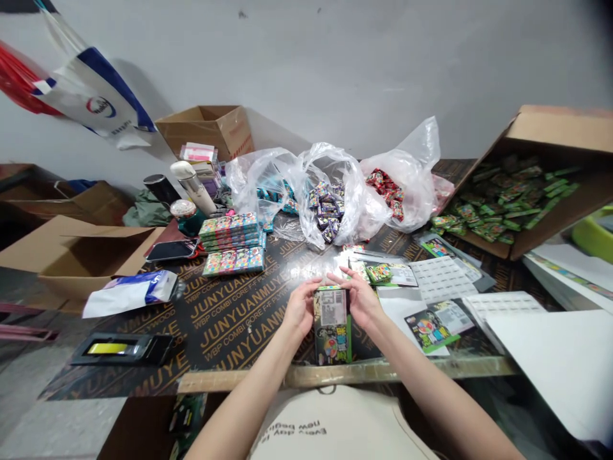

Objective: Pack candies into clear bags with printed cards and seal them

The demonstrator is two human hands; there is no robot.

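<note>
Near the table's front edge, a black printed packet (332, 342) with a green lower edge and a pale label panel is between my two hands. My left hand (301, 308) closes on its upper left side, fingertips at the top edge. On the upper right side my right hand (363, 300) grips it, with some fingers stretched over the top. Just beyond my fingers are a few small green sachets (379, 273) and clear plastic. To the right lie a similar flat black packet (438, 327) and white label sheets (445, 281).
Clear bags hold blue, purple (328, 207) and red sachets (387, 191) at the back. A tilted carton (522, 118) of green sachets stands right. Stacked colourful packs (234, 260), a phone (172, 250), bottles (191, 185) and a black tape dispenser (122, 348) are left.
</note>
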